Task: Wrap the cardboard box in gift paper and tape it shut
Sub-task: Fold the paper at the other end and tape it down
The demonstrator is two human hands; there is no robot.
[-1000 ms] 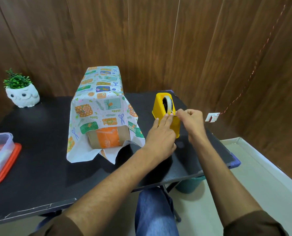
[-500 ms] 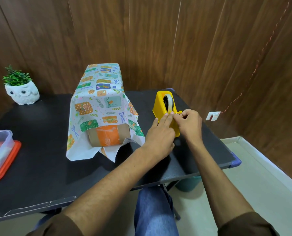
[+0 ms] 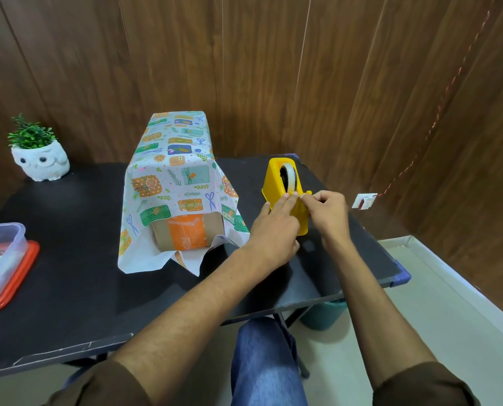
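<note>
Near the right edge of the table (image 3: 68, 273), we press our left hand (image 3: 273, 230), fingers straight, on the yellow tape dispenser (image 3: 276, 183), while our right hand (image 3: 329, 212) pinches its front tip. The box (image 3: 185, 232), draped in gift paper (image 3: 171, 171), stands near the dispenser.

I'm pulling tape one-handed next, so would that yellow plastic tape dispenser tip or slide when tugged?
Likely slides: the yellow plastic tape dispenser looks light on the smooth black table. Probably tips too, standing tall and narrow; the left hand presses against it.

The left sleeve (image 3: 97, 388) and right sleeve (image 3: 426, 385), dark brown, end well behind the left hand (image 3: 273, 232) and right hand (image 3: 329, 213); blue jeans (image 3: 264, 364) show below.
</note>
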